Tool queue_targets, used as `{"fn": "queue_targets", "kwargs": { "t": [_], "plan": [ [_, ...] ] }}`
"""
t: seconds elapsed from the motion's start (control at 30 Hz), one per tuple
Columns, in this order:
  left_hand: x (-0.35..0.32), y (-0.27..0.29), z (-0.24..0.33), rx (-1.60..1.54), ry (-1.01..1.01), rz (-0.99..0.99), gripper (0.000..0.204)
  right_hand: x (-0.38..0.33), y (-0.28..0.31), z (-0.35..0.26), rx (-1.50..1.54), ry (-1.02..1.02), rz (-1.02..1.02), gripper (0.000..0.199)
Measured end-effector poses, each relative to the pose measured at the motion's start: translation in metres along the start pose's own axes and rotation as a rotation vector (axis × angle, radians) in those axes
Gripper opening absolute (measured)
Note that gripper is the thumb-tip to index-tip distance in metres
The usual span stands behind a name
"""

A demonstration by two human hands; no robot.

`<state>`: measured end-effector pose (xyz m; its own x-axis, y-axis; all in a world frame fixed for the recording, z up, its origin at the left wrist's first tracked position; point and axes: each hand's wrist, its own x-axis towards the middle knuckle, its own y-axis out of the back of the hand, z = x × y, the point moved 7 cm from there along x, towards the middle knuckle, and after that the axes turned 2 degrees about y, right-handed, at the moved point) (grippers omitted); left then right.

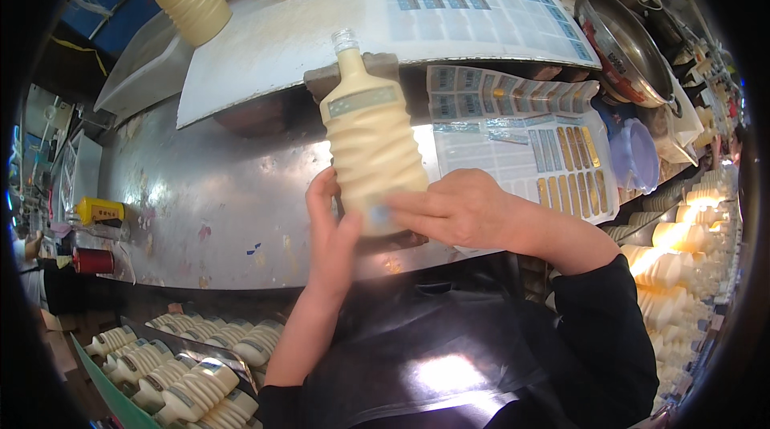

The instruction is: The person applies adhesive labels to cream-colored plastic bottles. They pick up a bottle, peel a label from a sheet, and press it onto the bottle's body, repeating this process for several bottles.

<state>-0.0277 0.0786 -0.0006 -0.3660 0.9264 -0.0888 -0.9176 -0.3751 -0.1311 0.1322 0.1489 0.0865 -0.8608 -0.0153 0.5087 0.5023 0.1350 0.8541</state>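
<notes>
A cream-coloured ribbed plastic bottle leans neck-up and away from me against a brown block at the metal table's middle. Its clear threaded neck is uncapped, and a grey-green label band runs across its shoulder. My left hand grips the bottle's lower left side, the thumb in front and the fingers partly hidden behind. At the lower right front, my right hand has its fingers pressed together over a small blue sticker. Motion blurs these fingertips, and the sticker lies against the bottle.
Sticker sheets in gold and blue lie right of the bottle; another sheet rests on the white raised board. Several similar bottles stand behind. A lilac tub and metal pan are right. A crate of bottles sits lower left.
</notes>
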Motion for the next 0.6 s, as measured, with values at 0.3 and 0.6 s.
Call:
{"fn": "queue_targets", "kwargs": {
  "t": [0.3, 0.6],
  "plan": [
    [0.001, -0.006, -0.002, 0.127, 0.016, 0.135, 0.079, -0.028, -0.006, -0.002, 0.045, -0.116, -0.08, 0.02],
    [-0.005, -0.008, -0.011, 0.167, -0.061, 0.105, 0.091, -0.052, -0.044, 0.035, 0.773, -1.271, 0.153, 0.064]
  ]
}}
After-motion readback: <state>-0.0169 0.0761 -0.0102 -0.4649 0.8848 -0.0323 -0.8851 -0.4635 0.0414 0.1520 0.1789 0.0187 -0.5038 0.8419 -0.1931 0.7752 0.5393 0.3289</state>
